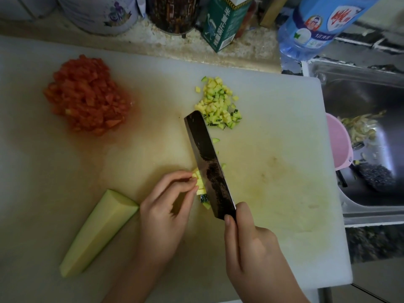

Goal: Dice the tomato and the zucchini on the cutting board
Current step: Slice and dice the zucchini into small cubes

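- The left hand [168,206] sits palm down, its forearm running up from the bottom edge and angled to the right.
- Its fingers [188,180] are curled, and the tips pinch the zucchini strips [199,182] just left of the blade.
- The right hand [249,243] reaches in from the lower right and grips the knife [207,162] at its near end.
- 1 fingertip lies against the blade.
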The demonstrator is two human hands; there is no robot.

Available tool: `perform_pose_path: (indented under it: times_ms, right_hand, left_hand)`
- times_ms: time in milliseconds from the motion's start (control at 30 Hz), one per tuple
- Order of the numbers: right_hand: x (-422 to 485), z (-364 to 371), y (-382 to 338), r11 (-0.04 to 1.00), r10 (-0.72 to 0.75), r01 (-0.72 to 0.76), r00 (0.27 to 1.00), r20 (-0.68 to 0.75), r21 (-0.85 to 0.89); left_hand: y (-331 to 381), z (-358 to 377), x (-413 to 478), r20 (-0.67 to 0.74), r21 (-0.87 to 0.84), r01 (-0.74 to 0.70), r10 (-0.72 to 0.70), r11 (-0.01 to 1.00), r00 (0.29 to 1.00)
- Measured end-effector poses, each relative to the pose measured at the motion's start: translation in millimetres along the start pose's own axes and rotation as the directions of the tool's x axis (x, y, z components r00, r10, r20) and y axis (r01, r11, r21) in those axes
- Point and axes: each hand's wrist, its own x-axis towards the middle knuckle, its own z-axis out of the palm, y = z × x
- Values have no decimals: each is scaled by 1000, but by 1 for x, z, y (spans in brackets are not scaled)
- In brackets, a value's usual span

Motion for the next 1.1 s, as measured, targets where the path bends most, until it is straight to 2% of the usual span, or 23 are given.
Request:
perform_pose_path:
  times_ms: [167,433,667,800,867,933,1100]
  right_hand:
    - [0,3,-5,997,21,-20,1000,15,-71]
    - [-2,16,-4,997,45,-43,999,23,-56]
    - [6,18,-2,997,71,-67,993,92,-50]
    - [14,16,3,998,63,-63,995,79,-2]
    - [26,15,6,989,80,-88,994,74,117]
    - [37,14,11,956,86,-118,988,128,268]
    - [23,-4,12,934,67,-98,992,102,343]
  left_hand:
    - [-2,1,0,-4,-6,2,-2,1000,1000]
    - [0,2,1,-6,1,10,-10,1000,1000]
    - [0,0,3,15,4,22,-22,1000,1000]
    - [1,0,3,19,-10,23,-23,1000,1000]
    - [0,0,2,14,-4,7,-7,1000,1000]
    - [-2,1,1,6,-4,-10,10,1000,1000]
    - [-2,2,0,-11,-14,-15,15,1000,1000]
